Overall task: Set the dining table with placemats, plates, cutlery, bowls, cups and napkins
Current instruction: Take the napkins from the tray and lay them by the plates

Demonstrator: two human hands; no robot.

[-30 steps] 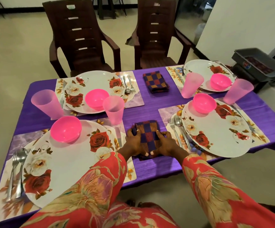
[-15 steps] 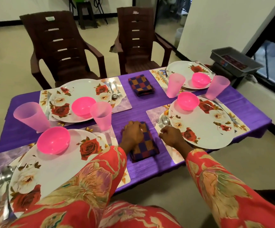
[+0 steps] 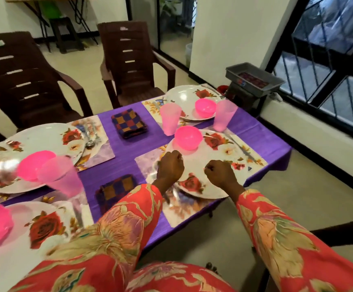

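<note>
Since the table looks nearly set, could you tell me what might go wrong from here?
The left sleeve hangs over the near napkin and could drag it askew. The pink cup stands close beside that arm and might be tipped. Both hands, left hand and right hand, hover curled over the plate near the table edge and could nudge it.

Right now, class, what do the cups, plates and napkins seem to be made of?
Cups: likely frosted plastic; pink, translucent, matte.
Plates: probably melamine or glazed ceramic; glossy white with printed roses, unclear which.
Napkins: woven cloth; folded, soft-edged, checked in purple, orange and red.
</note>
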